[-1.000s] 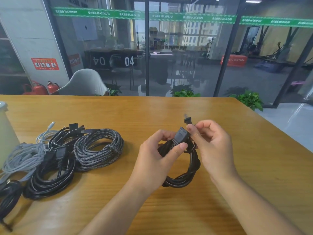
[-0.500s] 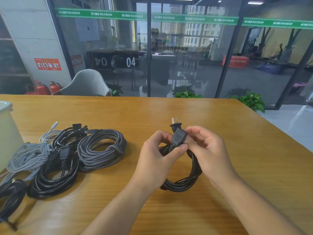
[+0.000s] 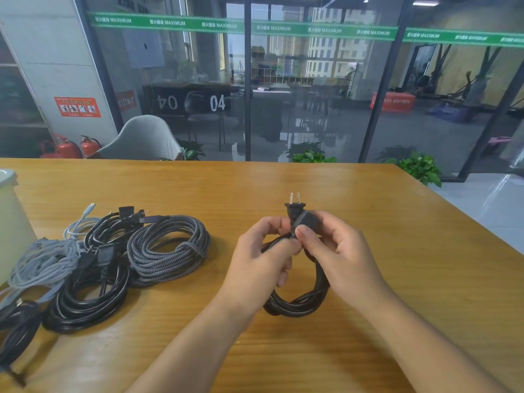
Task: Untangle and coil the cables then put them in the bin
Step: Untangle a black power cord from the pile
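Plug (image 3: 295, 209) now upright; both hands pinch coiled cable (image 3: 300, 304).

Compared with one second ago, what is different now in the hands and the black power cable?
The two-prong plug has turned upright, prongs now pointing away over the table, and the right hand has closed in beside the left hand at the coil's top. Both hands still hold the black coil. The cable pile and bin stayed put.
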Available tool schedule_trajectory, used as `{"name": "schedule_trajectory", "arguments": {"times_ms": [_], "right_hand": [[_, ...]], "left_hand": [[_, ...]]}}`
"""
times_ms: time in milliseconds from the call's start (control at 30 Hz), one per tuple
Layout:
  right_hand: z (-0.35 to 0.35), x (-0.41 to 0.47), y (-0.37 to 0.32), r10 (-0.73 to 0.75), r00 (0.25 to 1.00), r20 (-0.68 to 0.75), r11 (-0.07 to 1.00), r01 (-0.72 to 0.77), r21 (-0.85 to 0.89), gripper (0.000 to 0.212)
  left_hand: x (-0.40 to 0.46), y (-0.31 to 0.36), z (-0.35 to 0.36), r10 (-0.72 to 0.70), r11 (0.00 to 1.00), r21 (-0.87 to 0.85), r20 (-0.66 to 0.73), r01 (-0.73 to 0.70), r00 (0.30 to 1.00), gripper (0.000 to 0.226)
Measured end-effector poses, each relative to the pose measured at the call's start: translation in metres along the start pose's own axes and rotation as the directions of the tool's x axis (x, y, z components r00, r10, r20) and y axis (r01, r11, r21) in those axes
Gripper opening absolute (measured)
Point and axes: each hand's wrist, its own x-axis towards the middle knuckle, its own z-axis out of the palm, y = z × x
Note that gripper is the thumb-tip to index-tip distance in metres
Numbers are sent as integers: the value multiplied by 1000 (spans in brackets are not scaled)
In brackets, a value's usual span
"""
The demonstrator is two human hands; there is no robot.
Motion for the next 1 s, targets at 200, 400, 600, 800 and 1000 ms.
{"name": "schedule_trajectory", "arguments": {"times_ms": [200, 400, 600, 800, 1000], "right_hand": [[-3, 1, -2, 21, 997, 77, 1000, -19, -16, 25], [1, 3, -6, 96, 988, -118, 986, -78, 148, 22], [-8, 6, -14, 191, 951, -244, 955, -122, 271, 17], [-2, 3, -10, 274, 954, -117, 944, -244, 221, 18], [7, -1, -9, 305, 948, -92, 942, -286, 175, 15]], "left_hand": [[3, 0, -2, -77, 996, 41, -19, 78, 997, 29], [3, 0, -4, 20, 999, 46, -77, -17, 997, 24], [7, 0, -6, 101, 978, 199, -181, -64, 978, 27], [4, 4, -7, 71, 990, 132, -128, -54, 989, 29], [2, 3, -4, 81, 993, 87, -68, -75, 994, 28]]}}
